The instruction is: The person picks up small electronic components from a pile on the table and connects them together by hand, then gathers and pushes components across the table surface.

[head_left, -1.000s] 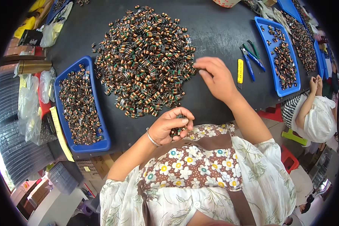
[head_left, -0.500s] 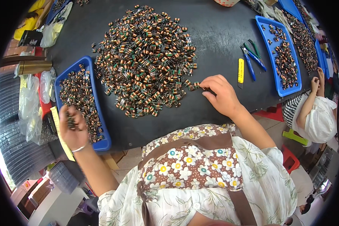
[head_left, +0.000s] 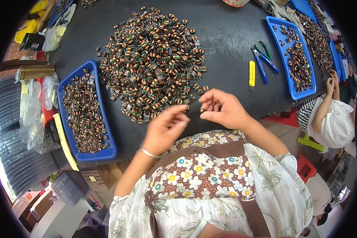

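A large pile of small copper-wound coils point(head_left: 152, 63) with dark cores and green parts lies on the black table. My right hand point(head_left: 228, 110) is at the pile's lower right edge, its fingers curled and one coil point(head_left: 202, 110) pinched at the thumb and fingertips. Just left of it, my left hand point(head_left: 164, 130) reaches towards that coil, slightly blurred. Its fingers are partly bent and apart, with nothing visible in them. To the left, a blue tray point(head_left: 112, 152) holds many more coils.
At the right lie a yellow utility knife point(head_left: 252, 74), blue-handled pliers point(head_left: 261, 69) and a green-handled tool point(head_left: 267, 49). Beyond them is another blue tray point(head_left: 281, 59) of coils. A co-worker's hands point(head_left: 332, 81) are at the far right. Plastic bags point(head_left: 31, 123) hang at the left.
My left hand has left the left tray, where it held several coils, and come across beside my right hand. My right hand has drawn a coil slightly left and towards me.
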The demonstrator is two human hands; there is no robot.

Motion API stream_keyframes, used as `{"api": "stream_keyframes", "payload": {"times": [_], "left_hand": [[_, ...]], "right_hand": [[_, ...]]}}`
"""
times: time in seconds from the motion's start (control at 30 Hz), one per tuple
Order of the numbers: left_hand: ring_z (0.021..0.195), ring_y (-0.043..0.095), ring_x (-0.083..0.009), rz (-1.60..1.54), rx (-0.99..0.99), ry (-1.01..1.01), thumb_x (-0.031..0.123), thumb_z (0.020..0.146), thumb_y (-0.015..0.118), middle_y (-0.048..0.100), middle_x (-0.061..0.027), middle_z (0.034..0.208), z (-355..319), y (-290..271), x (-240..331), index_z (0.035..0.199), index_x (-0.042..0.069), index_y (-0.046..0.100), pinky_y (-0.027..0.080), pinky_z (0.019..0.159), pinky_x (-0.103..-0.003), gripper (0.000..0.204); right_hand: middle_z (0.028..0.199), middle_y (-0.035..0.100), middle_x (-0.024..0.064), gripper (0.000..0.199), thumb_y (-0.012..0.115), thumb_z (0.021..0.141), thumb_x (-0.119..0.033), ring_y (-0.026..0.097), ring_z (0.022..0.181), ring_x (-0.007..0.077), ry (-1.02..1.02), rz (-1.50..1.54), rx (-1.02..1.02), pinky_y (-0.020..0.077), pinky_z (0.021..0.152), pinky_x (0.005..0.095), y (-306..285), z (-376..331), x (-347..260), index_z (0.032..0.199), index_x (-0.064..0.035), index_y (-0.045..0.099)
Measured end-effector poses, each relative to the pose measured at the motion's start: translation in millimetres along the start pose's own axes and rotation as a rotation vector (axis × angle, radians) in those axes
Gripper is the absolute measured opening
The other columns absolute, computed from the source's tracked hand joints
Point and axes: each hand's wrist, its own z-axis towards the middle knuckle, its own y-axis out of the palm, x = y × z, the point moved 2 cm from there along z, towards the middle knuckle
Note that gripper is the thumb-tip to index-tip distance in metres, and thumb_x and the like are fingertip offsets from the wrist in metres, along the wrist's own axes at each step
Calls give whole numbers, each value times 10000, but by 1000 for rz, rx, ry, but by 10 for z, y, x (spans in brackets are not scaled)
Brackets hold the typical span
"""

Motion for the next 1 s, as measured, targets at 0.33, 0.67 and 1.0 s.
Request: {"api": "stream_keyframes", "payload": {"times": [0.33, 0.67, 1.0], "left_hand": [[698, 560, -58, -279, -65, -218, 21, 850, 587, 602, -27, 825, 87, 239, -157, 1031, 12, 571, 471, 632, -193, 181], [669, 563, -63, -240, -62, -245, 35, 862, 578, 615, -45, 813, 85, 219, -160, 1011, 6, 559, 468, 583, -188, 153], [598, 576, -73, -358, -6, -325, 48, 862, 577, 629, -72, 823, 71, 199, -171, 970, 29, 523, 454, 467, -185, 122]], "right_hand": [[923, 629, 80, 181, 649, 733, -20, 573, 893, 263, -502, -738, 252, 459, 769, 340, -133, 242, 34, 910, -47, 623], [791, 549, 56, 132, 680, 742, -18, 573, 654, 118, -142, -423, 136, 464, 594, 237, -189, 1, 96, 843, -15, 595], [817, 607, 55, 81, 669, 767, -38, 555, 664, 98, -276, -318, 99, 440, 576, 227, 61, 47, 6, 819, -10, 612]]}}
